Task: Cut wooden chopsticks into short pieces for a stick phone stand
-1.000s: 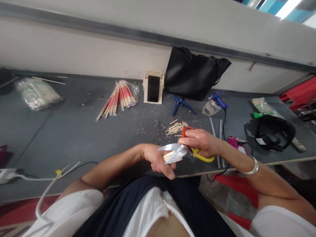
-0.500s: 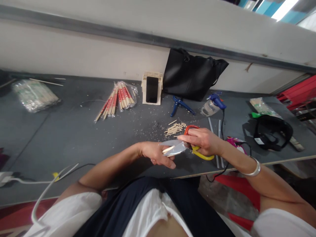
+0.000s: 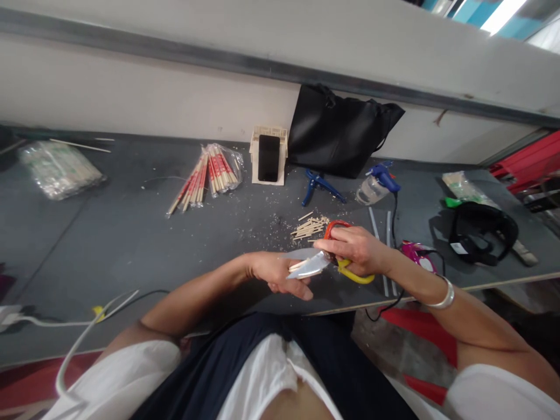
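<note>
My right hand (image 3: 356, 249) grips scissors (image 3: 326, 261) with one red and one yellow handle, its fingers through the loops. The blades point left and close around thin wooden sticks (image 3: 297, 266) held in my left hand (image 3: 280, 274), whose fingers are curled round them. Both hands hover just over the near edge of the dark grey table (image 3: 122, 233). A small pile of cut stick pieces (image 3: 310, 227) lies on the table right behind the scissors, amid wood crumbs.
A bag of red-wrapped chopsticks (image 3: 210, 175), a phone in a cream stand (image 3: 268, 156), a black tote bag (image 3: 341, 131), blue pliers (image 3: 321, 184), a blue glue gun (image 3: 380, 179), glue rods (image 3: 381, 233), a black strap device (image 3: 481, 233) and a second chopstick bag (image 3: 56, 169) lie on the table. White cable (image 3: 79, 344) runs at left.
The scissor blades have closed further over the sticks, and both hands have risen slightly. The stick ends jutting past the blades look shorter than a second ago.
</note>
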Available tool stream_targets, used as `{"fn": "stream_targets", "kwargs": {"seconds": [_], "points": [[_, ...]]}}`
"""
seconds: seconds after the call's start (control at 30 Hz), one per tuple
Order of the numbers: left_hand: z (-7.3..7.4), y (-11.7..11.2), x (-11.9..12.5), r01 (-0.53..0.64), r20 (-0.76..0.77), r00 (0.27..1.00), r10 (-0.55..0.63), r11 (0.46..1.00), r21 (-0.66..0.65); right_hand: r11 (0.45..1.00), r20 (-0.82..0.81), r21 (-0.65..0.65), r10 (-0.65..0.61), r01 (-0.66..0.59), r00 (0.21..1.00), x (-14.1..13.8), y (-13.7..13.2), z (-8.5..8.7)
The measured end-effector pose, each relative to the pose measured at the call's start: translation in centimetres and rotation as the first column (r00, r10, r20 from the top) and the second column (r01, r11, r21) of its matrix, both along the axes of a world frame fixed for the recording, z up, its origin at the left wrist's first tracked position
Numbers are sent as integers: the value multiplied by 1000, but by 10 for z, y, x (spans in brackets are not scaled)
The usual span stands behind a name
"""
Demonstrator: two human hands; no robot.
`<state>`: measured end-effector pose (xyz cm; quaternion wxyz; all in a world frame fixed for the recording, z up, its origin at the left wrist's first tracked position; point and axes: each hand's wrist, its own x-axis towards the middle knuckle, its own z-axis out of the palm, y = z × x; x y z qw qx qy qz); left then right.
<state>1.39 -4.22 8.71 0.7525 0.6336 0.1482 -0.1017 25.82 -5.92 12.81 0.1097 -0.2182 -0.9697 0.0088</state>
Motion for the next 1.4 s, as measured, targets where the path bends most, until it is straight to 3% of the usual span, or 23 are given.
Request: {"fn": "stream_targets", "kwargs": {"seconds": [0.17,0.33,0.5,0.67,0.77,0.87,0.97,1.17,1.33,1.4], "points": [[2,1,0,12,70,997,-12,1000,-8,999,61,24,-23,21,998,3,0,1],[2,2,0,-50,57,997,54,996,-73,999,-90,30,-20,23,996,-1,1,0],[2,9,-7,-182,112,974,196,975,-126,977,-332,-116,-208,179,920,-3,4,1],[8,12,-12,-139,191,969,159,984,-112,949,-344,-232,-285,213,895,-11,3,4],[7,10,-7,-318,226,919,323,946,-62,934,-366,-266,-328,240,871,-20,0,2],[3,9,0,-629,258,745,615,776,-33,902,-364,-312,-404,299,839,-29,-3,0],[-1,11,4,-799,276,577,769,602,-7,847,-365,-392,-502,360,784,-33,-3,-2],[-15,20,9,-927,326,374,868,365,89,722,-413,-578,-661,380,627,-42,-1,-19],[-40,46,7,-991,386,106,916,64,121,713,-499,-608,-686,351,530,-50,6,-52],[-49,58,1,-990,390,23,921,-34,137,704,-505,-624,-694,339,513,-52,10,-65]]}}
